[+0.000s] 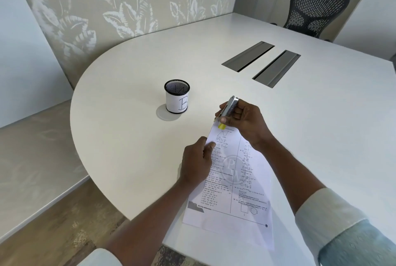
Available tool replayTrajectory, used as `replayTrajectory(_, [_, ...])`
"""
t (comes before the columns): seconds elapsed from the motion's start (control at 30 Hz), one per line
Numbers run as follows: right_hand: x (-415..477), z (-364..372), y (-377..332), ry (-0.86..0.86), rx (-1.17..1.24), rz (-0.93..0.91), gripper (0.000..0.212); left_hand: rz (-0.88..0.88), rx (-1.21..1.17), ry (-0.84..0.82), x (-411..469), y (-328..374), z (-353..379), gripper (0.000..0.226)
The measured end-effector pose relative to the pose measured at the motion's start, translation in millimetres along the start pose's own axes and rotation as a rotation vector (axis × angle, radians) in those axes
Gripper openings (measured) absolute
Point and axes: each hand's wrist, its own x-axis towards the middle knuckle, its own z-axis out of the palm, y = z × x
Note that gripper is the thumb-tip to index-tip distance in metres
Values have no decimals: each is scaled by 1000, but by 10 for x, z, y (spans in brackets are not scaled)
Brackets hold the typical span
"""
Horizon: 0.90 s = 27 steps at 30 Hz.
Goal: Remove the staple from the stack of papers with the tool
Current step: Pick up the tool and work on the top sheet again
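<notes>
On the white table (132, 85), the left hand (196, 164) pinched the printed white paper stack (231, 180). At twelve o'clock of the stack, right-hand fingers (224, 119) gripped the silver, yellow-tipped staple remover (228, 109).

Left hand (196, 161) pinches (thumb on top); right hand (243, 121) fisted, fingers curled.

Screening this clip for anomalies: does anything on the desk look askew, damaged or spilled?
Nothing stands out. The papers lie angled across the table and overhang its near edge, but the left hand pins them while the right hand works the tool at the top corner. The pen cup stands upright.
</notes>
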Motion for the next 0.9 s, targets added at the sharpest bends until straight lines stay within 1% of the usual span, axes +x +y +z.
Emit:
replayTrajectory(0.23, [13,69,7,31,-7,4,29,-30,-27,17,-4,60,-24,44])
replayTrajectory(0.33, [20,81,12,39,-5,11,28,-13,-60,15,-16,130,-54,43])
replayTrajectory(0.53, [24,100,-1,46,-17,24,27,-25,-15,11,-10,54,-16,48])
replayTrajectory(0.67, [23,109,14,56,-28,26,25,8,7,8,-14,54,-16,51])
replayTrajectory(0.73, [14,119,19,63,-28,22,26,20,17,-1,-8,54,-17,55])
replayTrajectory(0.9, [-42,129,24,64,38,0,40,-3,9,-5,-8,42,-13,46])
